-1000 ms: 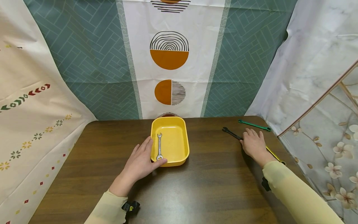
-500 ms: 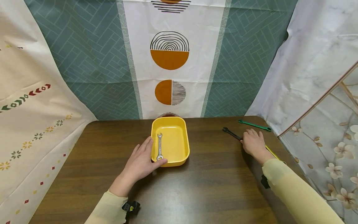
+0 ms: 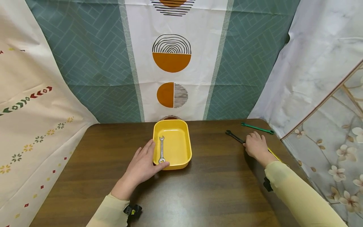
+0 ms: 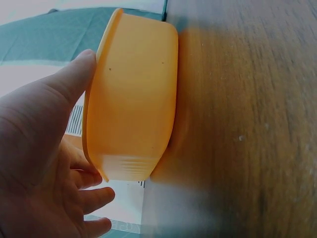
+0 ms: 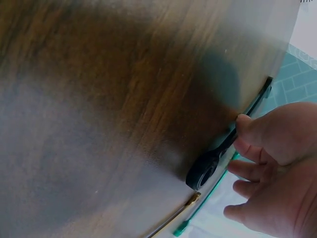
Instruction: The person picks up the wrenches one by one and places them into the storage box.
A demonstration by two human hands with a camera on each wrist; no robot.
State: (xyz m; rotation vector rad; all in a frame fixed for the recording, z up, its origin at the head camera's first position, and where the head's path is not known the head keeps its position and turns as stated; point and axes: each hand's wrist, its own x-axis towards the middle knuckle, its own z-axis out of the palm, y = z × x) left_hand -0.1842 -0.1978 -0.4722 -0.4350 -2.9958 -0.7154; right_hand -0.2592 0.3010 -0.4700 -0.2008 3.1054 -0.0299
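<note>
A yellow plastic tray (image 3: 177,148) stands on the table with a silver combination wrench (image 3: 162,148) lying lengthwise along its left side. My left hand (image 3: 141,165) rests against the tray's near left corner, thumb on the near rim and fingers along the left side. At the right, my right hand (image 3: 256,147) pinches a black combination wrench (image 3: 235,136) by the shank between thumb and index finger. In the right wrist view, the ring end of the black wrench (image 5: 203,169) shows below the thumb; the other fingers are loosely spread.
Behind the right hand lies a green wrench (image 3: 257,128) near the table's far right corner. A yellow wrench (image 3: 274,154) lies partly under the right hand and forearm. Patterned cloths hang at the table's back and both sides. Brown wooden table (image 3: 210,183) surrounds the tray.
Both hands keep their places on the tray and the black wrench. The right sleeve now covers the near end of the yellow wrench. The head view has tilted slightly.
</note>
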